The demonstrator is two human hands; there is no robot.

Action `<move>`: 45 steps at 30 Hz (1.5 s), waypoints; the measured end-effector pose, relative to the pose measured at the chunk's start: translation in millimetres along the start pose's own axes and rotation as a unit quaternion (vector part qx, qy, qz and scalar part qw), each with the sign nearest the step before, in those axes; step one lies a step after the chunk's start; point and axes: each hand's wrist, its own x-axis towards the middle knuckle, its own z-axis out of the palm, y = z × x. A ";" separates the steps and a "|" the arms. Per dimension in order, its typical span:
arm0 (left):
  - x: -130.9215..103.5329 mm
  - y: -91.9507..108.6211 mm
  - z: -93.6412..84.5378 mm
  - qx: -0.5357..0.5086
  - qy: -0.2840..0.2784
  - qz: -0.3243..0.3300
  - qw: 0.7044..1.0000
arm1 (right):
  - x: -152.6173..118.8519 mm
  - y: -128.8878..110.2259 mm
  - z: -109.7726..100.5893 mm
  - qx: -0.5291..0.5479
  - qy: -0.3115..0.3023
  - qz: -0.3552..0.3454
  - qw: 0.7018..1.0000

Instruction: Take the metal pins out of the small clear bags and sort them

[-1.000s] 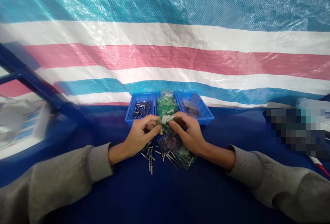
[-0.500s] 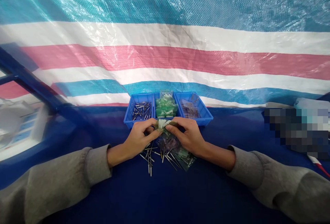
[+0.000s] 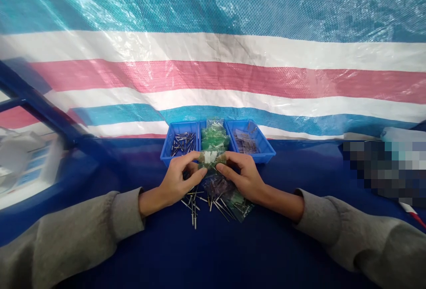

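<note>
Between my two hands is a small clear-green plastic bag (image 3: 210,157) with white pieces inside. My left hand (image 3: 179,177) grips its left side between thumb and fingers, and my right hand (image 3: 244,176) pinches its right side. Under and just in front of my hands, loose metal rivets (image 3: 194,209) lie scattered on the blue table (image 3: 213,253). More plastic bags (image 3: 240,205) lie beneath my right hand, partly hidden by it.
Behind my hands stand three blue bins: the left (image 3: 163,152) holds loose rivets, the middle one green bags (image 3: 214,137), the right (image 3: 268,150) clear bags. A striped sheet (image 3: 213,76) hangs behind. A white container (image 3: 36,182) is at far left.
The bag between my hands is now spread flatter and its white pieces show more plainly. My left thumb has shifted slightly off the bag's lower edge.
</note>
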 end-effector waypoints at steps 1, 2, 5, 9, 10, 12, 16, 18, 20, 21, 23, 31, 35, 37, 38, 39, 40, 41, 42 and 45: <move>0.3 0.3 0.0 0.002 -0.004 0.004 1.000 | -0.2 0.2 0.1 -0.001 0.004 -0.002 1.000; 0.6 0.6 0.1 0.004 -0.007 0.007 1.000 | -0.3 0.5 0.1 -0.001 0.007 -0.004 1.000; 1.0 0.4 0.6 0.023 -0.001 0.004 1.000 | -0.6 0.7 -0.3 -0.006 0.003 -0.014 1.000; 0.7 -1.8 1.3 0.051 0.016 -0.022 0.998 | -0.8 -0.7 -1.1 -0.017 -0.013 -0.046 0.999; 0.7 -2.3 1.3 0.052 0.017 -0.023 0.998 | -0.8 -1.1 -1.0 -0.022 -0.016 -0.054 0.998; 0.9 -2.9 1.1 0.051 0.015 -0.019 0.998 | -0.9 -1.9 -0.3 -0.029 -0.015 -0.061 0.998; 2.0 -2.2 1.3 0.062 0.007 -0.014 0.998 | -1.1 -2.4 1.5 -0.029 0.008 -0.051 0.998; 2.4 -1.4 1.7 0.072 0.001 -0.016 0.997 | -1.1 -2.3 1.8 -0.032 0.010 -0.050 0.998; 2.7 -1.0 2.1 0.082 -0.002 -0.020 0.996 | -0.9 -2.1 1.5 -0.030 0.012 -0.052 0.998; 2.8 -0.9 2.2 0.085 -0.002 -0.022 0.996 | -0.7 -2.0 1.3 -0.026 0.013 -0.053 0.998; 3.1 -1.0 2.3 0.088 -0.004 -0.022 0.996 | -0.2 -2.1 1.1 -0.015 0.015 -0.053 0.998; 2.9 -1.6 1.6 0.086 -0.025 -0.036 0.995 | 0.8 -2.0 3.5 -0.033 0.028 -0.055 0.998; 2.5 -2.0 1.5 0.089 -0.025 -0.034 0.995 | -0.3 -0.8 4.5 -0.034 0.034 -0.047 0.998; 2.6 -1.8 1.4 0.093 -0.027 -0.030 0.995 | -0.5 -0.5 4.7 -0.034 0.033 -0.043 0.998; 2.6 -1.6 1.3 0.094 -0.029 -0.027 0.995 | -0.5 -0.3 4.7 -0.035 0.032 -0.043 0.998; 2.6 -1.4 1.3 0.095 -0.030 -0.024 0.995 | -0.4 -0.2 4.7 -0.035 0.032 -0.046 0.998; 2.6 -1.2 1.3 0.096 -0.029 -0.020 0.995 | -0.2 -0.1 4.8 -0.036 0.031 -0.049 0.998; 2.5 -1.1 1.3 0.096 -0.028 -0.016 0.995 | 0.1 0.1 4.8 -0.037 0.032 -0.052 0.997; 2.4 -1.2 1.4 0.097 -0.025 -0.013 0.995 | 0.4 0.2 4.9 -0.038 0.033 -0.055 0.997; 1.8 -1.7 1.3 0.105 -0.010 -0.007 0.994 | 1.0 0.6 5.0 -0.033 0.035 -0.057 0.997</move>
